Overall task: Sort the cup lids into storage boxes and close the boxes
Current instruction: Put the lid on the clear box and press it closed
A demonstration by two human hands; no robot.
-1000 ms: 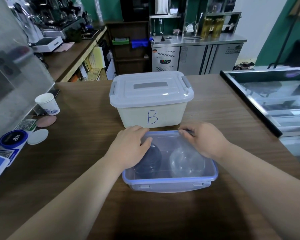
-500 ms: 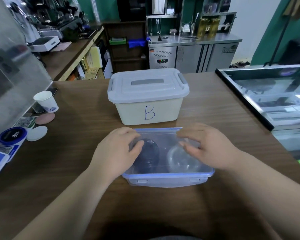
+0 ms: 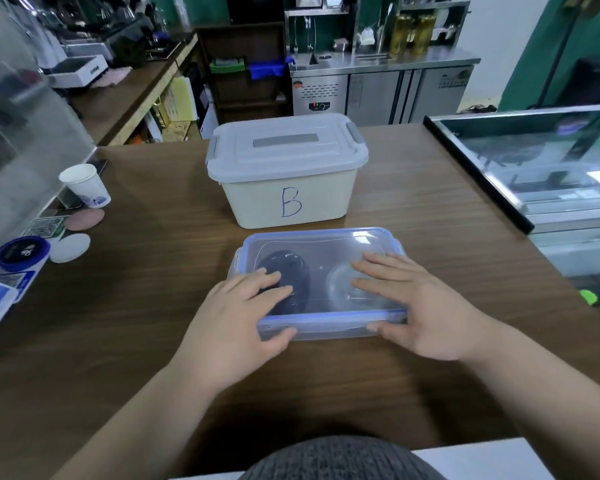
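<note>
A clear storage box with a blue-rimmed lid (image 3: 321, 244) sits on the wooden counter in front of me. Inside it lie a black domed cup lid (image 3: 286, 268) on the left and a clear domed cup lid (image 3: 340, 282) on the right. My left hand (image 3: 243, 317) lies on the box's near left corner, fingers straight on the lid, thumb against the front wall. My right hand (image 3: 416, 306) does the same at the near right corner. Behind stands a white box marked B (image 3: 288, 202), its grey lid (image 3: 284, 147) on and latches down.
At the left are a paper cup (image 3: 84, 185), a pink disc (image 3: 85, 218), a white flat lid (image 3: 70, 247) and a blue-rimmed round tin (image 3: 21, 252). A glass display case (image 3: 541, 161) borders the counter on the right. A steel fridge counter (image 3: 381, 84) stands behind.
Both hands slid from the far part of the clear box's lid to its near corners. Their thumbs now touch the front wall. The view tilted down a little.
</note>
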